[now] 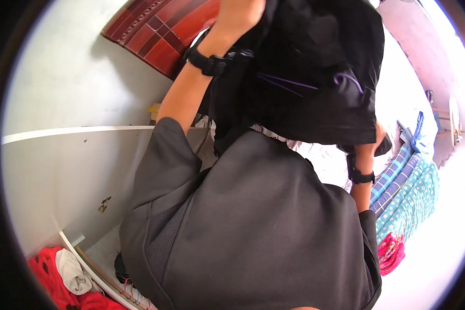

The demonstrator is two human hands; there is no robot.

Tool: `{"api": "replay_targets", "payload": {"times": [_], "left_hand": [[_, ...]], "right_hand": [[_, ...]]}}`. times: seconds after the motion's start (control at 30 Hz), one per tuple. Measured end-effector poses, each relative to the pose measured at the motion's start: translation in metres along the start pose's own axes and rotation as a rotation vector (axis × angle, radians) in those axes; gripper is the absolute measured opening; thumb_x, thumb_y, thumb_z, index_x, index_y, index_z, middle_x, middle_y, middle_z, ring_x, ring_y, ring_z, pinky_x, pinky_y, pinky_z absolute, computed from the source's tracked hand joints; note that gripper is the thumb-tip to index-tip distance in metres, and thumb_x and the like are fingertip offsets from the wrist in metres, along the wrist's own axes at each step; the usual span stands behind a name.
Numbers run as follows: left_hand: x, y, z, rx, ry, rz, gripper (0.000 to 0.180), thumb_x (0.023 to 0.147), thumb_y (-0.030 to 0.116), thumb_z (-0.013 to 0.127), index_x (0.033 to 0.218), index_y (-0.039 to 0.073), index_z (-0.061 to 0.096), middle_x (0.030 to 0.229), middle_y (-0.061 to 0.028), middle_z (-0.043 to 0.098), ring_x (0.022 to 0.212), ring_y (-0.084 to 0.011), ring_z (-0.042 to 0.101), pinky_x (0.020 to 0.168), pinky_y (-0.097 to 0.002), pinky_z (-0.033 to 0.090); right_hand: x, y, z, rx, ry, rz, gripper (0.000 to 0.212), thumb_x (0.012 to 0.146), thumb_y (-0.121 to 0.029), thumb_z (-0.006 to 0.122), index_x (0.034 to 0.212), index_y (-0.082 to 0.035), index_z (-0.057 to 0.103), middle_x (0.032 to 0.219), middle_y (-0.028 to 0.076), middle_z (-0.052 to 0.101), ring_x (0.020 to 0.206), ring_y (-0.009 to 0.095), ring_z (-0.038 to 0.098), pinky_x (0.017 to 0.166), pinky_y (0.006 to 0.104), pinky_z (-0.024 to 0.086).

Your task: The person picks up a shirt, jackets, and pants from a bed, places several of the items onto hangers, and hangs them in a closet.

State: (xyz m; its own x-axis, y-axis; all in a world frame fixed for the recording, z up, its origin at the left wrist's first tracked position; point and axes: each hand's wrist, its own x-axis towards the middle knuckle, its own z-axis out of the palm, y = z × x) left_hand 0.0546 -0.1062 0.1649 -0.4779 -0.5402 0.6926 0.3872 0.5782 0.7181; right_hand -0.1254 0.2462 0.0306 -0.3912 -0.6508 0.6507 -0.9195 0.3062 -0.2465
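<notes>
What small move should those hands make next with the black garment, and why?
Probably ease the hands apart a little to draw the black garment flatter: its cloth looks creased, with the left hand near its upper left side and the right hand by its lower right corner. The fingers' exact hold is hidden.

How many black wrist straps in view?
2: left wrist strap, upper centre-left; right wrist strap, below the lower right corner of the black cloth. More could be hidden behind the cloth.
</notes>
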Motion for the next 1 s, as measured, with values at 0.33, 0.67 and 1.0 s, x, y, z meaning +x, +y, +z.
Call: {"api": "replay_targets", "payload": {"times": [0.33,0.67,1.0], "left_hand": [[-0.069,0.07,0.154,-1.116,-0.131,-0.525,0.034,0.093,0.018,0.06,0.12,-0.001,0.053,0.104,-0.0031,0.061,0.099,-0.0121,0.058,0.094,-0.0251,0.044],[-0.055,0.053,0.055,0.478,-0.378,0.379,0.047,0.084,0.028,0.07,0.123,0.006,0.057,0.115,-0.0123,0.061,0.103,-0.0272,0.06,0.091,-0.0349,0.046],[-0.075,0.06,0.014,0.829,-0.378,0.525,0.038,0.075,0.042,0.071,0.085,0.01,0.055,0.078,-0.004,0.055,0.069,-0.0217,0.059,0.059,-0.0334,0.047]], "right_hand": [[-0.015,-0.051,0.029,-0.088,0.108,0.171,0.02,0.076,-0.025,0.063,0.078,-0.006,0.062,0.072,0.016,0.06,0.074,0.038,0.061,0.059,0.0414,0.044],[0.04,-0.026,-0.002,-0.109,0.135,0.096,0.02,0.077,-0.025,0.063,0.079,-0.006,0.062,0.074,0.016,0.061,0.077,0.038,0.061,0.062,0.0416,0.045],[0.014,-0.004,-0.037,-0.097,0.105,0.053,0.021,0.077,-0.026,0.063,0.079,-0.005,0.063,0.075,0.016,0.062,0.08,0.038,0.061,0.064,0.0418,0.045]]}}
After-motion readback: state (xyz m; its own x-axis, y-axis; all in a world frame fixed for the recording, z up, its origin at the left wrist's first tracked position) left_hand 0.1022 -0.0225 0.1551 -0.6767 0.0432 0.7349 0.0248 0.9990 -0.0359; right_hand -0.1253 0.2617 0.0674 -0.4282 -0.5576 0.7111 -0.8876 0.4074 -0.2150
